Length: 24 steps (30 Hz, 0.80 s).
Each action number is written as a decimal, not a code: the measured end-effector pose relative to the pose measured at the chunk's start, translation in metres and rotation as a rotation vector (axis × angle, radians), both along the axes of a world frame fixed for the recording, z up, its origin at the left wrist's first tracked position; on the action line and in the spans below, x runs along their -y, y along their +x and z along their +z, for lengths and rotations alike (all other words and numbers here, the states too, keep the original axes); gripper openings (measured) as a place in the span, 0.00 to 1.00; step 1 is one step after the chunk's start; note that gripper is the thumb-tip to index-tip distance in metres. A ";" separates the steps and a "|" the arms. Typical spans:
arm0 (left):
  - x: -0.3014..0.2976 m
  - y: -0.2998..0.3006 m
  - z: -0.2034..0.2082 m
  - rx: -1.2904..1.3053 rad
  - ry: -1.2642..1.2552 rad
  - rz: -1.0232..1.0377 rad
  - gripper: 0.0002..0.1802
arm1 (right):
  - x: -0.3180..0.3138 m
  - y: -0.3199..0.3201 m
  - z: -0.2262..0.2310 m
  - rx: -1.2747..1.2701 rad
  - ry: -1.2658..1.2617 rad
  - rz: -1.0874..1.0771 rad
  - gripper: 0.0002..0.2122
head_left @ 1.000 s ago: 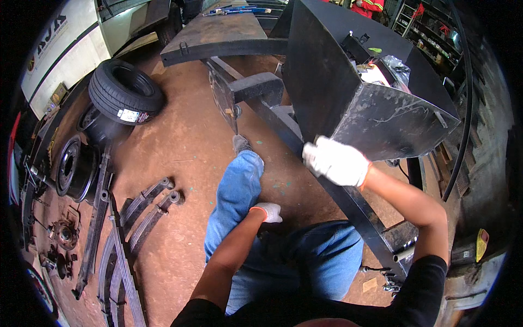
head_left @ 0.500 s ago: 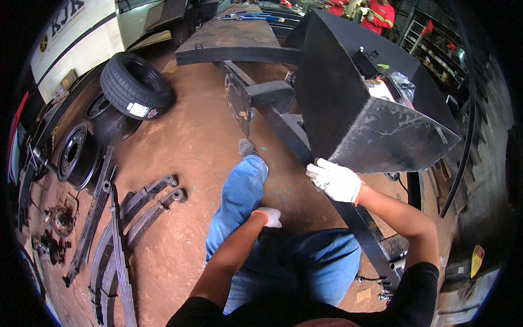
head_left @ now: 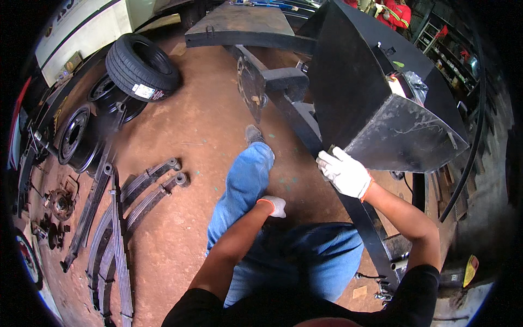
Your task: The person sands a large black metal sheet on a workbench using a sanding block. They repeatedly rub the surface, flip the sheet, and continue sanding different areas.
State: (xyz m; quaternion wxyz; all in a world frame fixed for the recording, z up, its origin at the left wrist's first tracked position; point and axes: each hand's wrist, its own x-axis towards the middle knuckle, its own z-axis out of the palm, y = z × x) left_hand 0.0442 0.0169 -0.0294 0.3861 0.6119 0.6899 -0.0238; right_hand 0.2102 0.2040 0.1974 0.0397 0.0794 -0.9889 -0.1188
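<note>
My right hand (head_left: 344, 172), in a white work glove with an orange cuff, presses on the long black steel beam (head_left: 357, 212) just below the corner of a black metal box (head_left: 403, 131). Its fingers bend over a small thin grey-brown piece (head_left: 331, 149) that shows only at the edges, so I cannot tell its kind. My left hand (head_left: 277, 207), gloved the same way, is curled closed beside my bent leg (head_left: 242, 174), its wrist resting against the jeans. Nothing shows in it.
Leaf springs (head_left: 122, 234) lie on the brown floor at left, below wheel rims (head_left: 76, 136) and a tyre (head_left: 143, 68). A flat steel platform (head_left: 245, 24) and an upright plate (head_left: 249, 87) stand ahead. A person in red (head_left: 395, 15) is far right.
My right hand has slid slightly on the beam, its fingers now a little nearer the box corner. The whole view has shifted slightly. My left hand stays by the leg.
</note>
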 end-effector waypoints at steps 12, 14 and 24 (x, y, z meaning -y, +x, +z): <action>-0.004 -0.003 -0.008 0.002 0.011 0.009 0.27 | 0.028 -0.017 0.152 -0.517 0.577 -0.058 0.22; -0.001 -0.002 -0.011 0.002 -0.020 0.010 0.28 | 0.018 -0.011 0.099 -0.237 0.389 -0.104 0.23; 0.001 -0.008 -0.004 0.024 0.043 0.027 0.27 | 0.009 -0.013 0.124 -0.238 0.577 -0.029 0.24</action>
